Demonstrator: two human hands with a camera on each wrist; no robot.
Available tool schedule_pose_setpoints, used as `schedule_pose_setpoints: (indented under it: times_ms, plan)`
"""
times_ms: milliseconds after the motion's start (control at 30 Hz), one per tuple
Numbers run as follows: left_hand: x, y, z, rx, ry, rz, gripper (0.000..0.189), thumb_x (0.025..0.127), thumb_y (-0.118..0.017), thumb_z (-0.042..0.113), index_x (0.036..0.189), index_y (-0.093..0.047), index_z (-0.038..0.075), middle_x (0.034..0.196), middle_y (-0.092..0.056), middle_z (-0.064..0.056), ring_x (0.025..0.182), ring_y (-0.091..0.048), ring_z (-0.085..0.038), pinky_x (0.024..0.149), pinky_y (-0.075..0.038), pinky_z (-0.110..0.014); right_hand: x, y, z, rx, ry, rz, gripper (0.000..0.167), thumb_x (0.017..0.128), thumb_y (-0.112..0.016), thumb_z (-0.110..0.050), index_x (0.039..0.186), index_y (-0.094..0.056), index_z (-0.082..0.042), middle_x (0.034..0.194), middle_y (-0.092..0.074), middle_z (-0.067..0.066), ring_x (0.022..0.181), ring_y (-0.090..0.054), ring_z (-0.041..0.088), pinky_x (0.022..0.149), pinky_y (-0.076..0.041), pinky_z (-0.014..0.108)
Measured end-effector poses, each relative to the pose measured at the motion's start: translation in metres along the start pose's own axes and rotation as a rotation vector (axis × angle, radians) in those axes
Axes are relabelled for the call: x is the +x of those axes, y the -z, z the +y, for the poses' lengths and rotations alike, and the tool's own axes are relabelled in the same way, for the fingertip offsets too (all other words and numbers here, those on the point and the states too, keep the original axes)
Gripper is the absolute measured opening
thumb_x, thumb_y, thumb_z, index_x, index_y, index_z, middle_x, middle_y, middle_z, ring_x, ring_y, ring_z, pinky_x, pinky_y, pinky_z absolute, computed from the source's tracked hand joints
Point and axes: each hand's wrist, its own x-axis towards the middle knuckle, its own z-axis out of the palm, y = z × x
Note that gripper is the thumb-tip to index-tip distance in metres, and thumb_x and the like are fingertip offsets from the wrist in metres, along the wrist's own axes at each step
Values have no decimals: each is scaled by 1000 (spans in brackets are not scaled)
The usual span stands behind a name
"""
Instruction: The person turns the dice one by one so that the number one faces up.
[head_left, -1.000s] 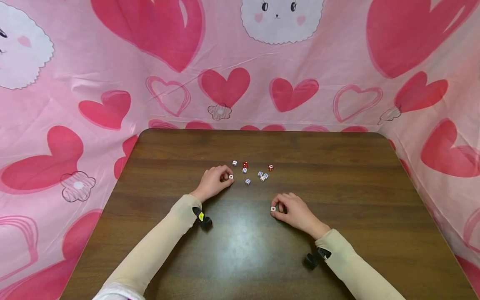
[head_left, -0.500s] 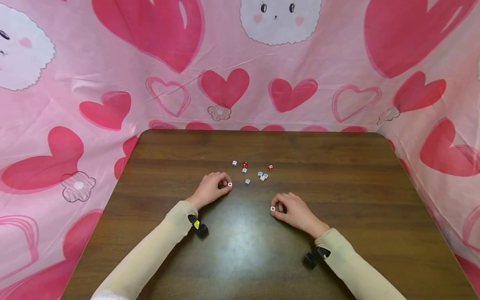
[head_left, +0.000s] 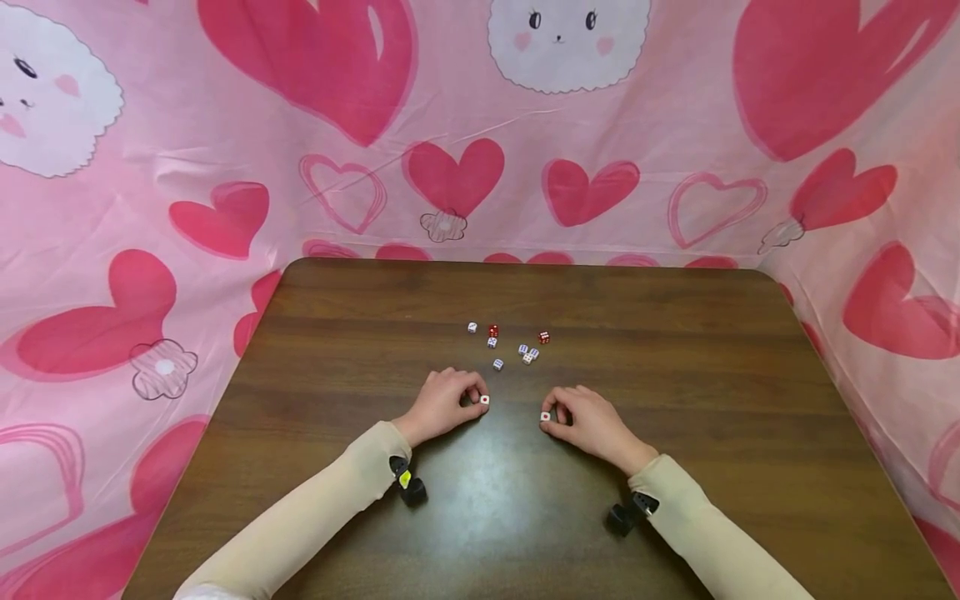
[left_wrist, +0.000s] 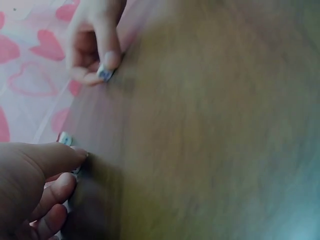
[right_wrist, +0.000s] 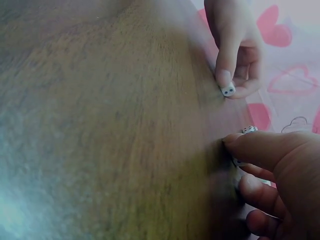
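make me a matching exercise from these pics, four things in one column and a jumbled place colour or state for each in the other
1. left hand and right hand
2. red dice
3. table
4. backdrop cloth

A. pink, printed with hearts
B. lying beyond both hands
C. brown, wood-grained
D. each pinching a white die

Pairs: 1-D, 2-B, 3-C, 4-A

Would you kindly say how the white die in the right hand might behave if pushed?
The white die looks small and cube-shaped, so probably light and stiff. Its flat faces suggest it may slide rather than roll.
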Motion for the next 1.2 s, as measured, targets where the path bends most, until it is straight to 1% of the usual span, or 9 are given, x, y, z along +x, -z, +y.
schedule_pose_setpoints:
  times_ms: [167,400,567,733,933,1100,1200]
  plan:
    - [-3,-6,8,-7,-8,-3,12,90,-82,25,96,-72,22,82,-64,14,81,-53,-11,81,-39,-40,1,-1,-1,-6,8,4,19,88,-84,-28,94,-66,-25,72,-48,-17,73,-45,7,66,-37,28]
    - [-3,-12,14,1,-14,-10,13,90,-82,27,96,-71,22,78,-59,14,77,-52,-10,81,-37,-41,5,-3,-7,3,37,6,18,88,-84,-26,92,-66,-24,70,-48,-19,72,-43,8,72,-36,31]
    - [-3,-13,16,-3,-4,-2,14,90,-82,28,96,-71,23,77,-58,14,77,-51,-9,80,-35,-41,11,-4,-12,-9,43,-10,18,89,-83,-26,93,-66,-24,70,-49,-18,72,-42,8,73,-35,33]
    - [-4,-15,17,-17,-13,1,16,90,-82,30,99,-71,23,77,-60,14,76,-50,-9,81,-34,-41,17,-7,-16,-20,55,-25,17,90,-82,-28,93,-66,-24,70,-49,-18,71,-42,7,73,-35,32]
    - [-6,-17,16,-52,-7,18,22,89,-83,29,103,-69,21,80,-62,14,77,-51,-8,83,-34,-42,17,-7,-15,2,70,-23,18,89,-83,-28,96,-67,-23,72,-50,-18,72,-42,7,74,-35,32]
    - [-6,-16,16,-53,-9,27,18,89,-83,28,99,-69,23,80,-63,14,77,-51,-9,82,-33,-41,15,-7,-13,31,61,-27,18,89,-83,-25,99,-69,-22,74,-51,-19,75,-43,7,77,-35,33]
    - [-5,-16,17,-47,-4,27,16,89,-83,28,97,-70,24,79,-63,15,77,-50,-9,82,-33,-41,17,-7,-14,25,64,-19,15,91,-82,-25,99,-70,-22,74,-52,-19,74,-44,7,76,-36,33]
